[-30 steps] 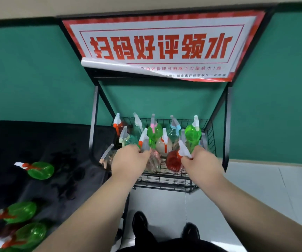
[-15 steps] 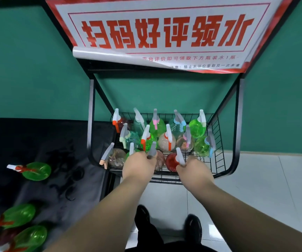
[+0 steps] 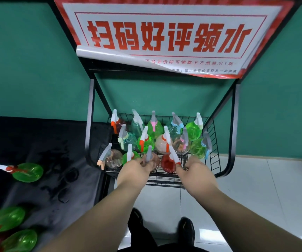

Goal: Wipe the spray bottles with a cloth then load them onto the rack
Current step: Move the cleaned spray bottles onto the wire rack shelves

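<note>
At 8 o'clock the frame edge cuts off two translucent green plastic spray bottles (image 3: 6, 220) lying on their sides. A dark red shape beside them is too blurred to name. The red-and-white printed paper sign (image 3: 164, 33) at 12 o'clock loses its top to the frame, and its curled lower-left corner hides part of the small print. The fingertips of both hands are mostly hidden behind the hands' own backs.

A black cloth-covered table (image 3: 55, 142) fills the left, against a green wall (image 3: 19, 60). White floor tiles (image 3: 255, 188) lie at 4 o'clock. A third green spray bottle (image 3: 27, 172) lies whole on the table at 9 o'clock.

At centre stands the black wire basket rack (image 3: 213, 142), crowded with upright spray bottles in green, clear and pink tints. In its front row, the left grip (image 3: 135, 171), a bare hand, holds the neck of a clear pink-tinted spray bottle with a grey trigger (image 3: 154, 161). Just to the right, the right grip (image 3: 197, 175) pinches the white trigger head of a red plastic spray bottle (image 3: 167, 163). Black shoes (image 3: 186, 228) show at 6 o'clock.
</note>
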